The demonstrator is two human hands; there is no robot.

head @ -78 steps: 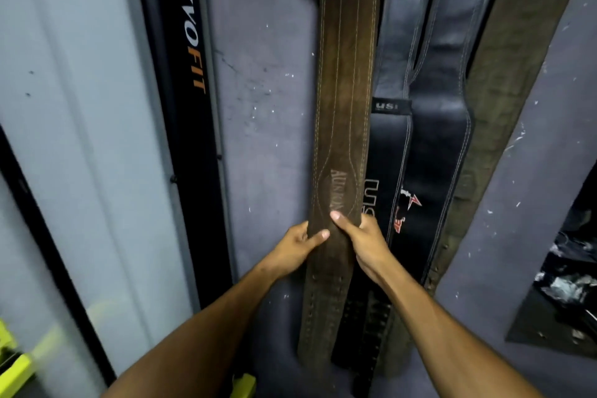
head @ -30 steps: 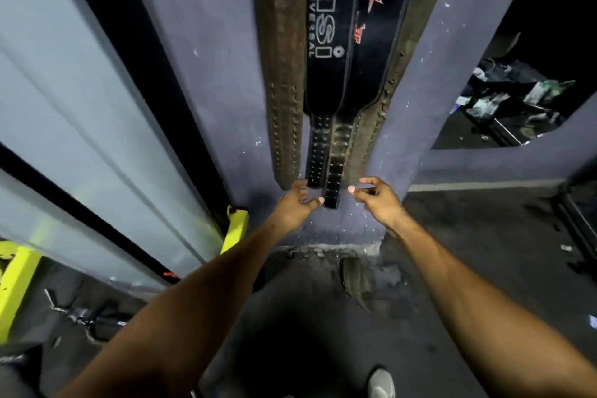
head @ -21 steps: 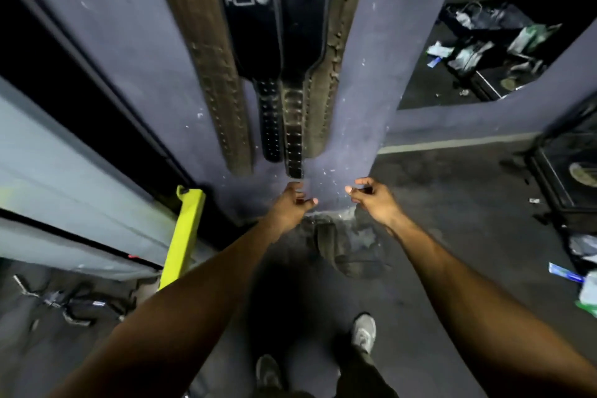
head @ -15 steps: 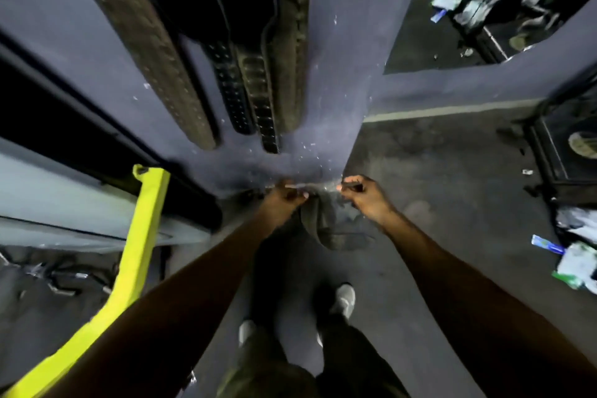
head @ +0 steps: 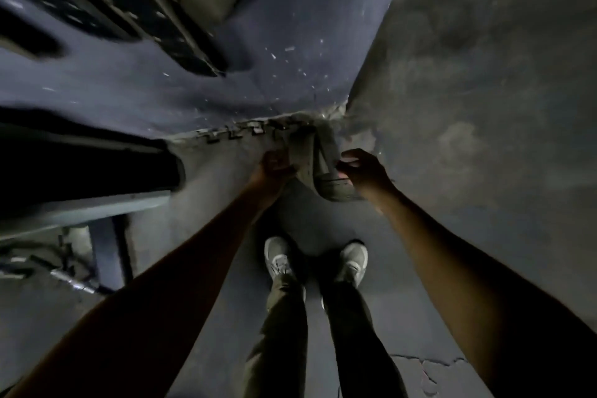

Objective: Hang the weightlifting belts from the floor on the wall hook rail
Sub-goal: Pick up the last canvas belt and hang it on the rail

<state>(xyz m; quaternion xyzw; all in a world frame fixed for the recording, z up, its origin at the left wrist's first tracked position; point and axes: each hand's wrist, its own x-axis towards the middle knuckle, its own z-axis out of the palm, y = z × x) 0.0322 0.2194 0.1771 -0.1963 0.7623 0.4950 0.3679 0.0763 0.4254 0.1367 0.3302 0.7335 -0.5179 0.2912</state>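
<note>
Head view: a curled weightlifting belt (head: 318,171) is seen on the floor (head: 468,107) at the foot of the wall (head: 258,52), and both hands are down at it. Its left edge is gripped by the left hand (head: 274,166); its right edge is pinched by the right hand (head: 363,168). Hung belts (head: 155,3) are blurred above, grey shoes (head: 281,257) below.

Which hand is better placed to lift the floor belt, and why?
Left. The left hand already grips the belt; the right hand curls at its edge, grip unclear.
</note>
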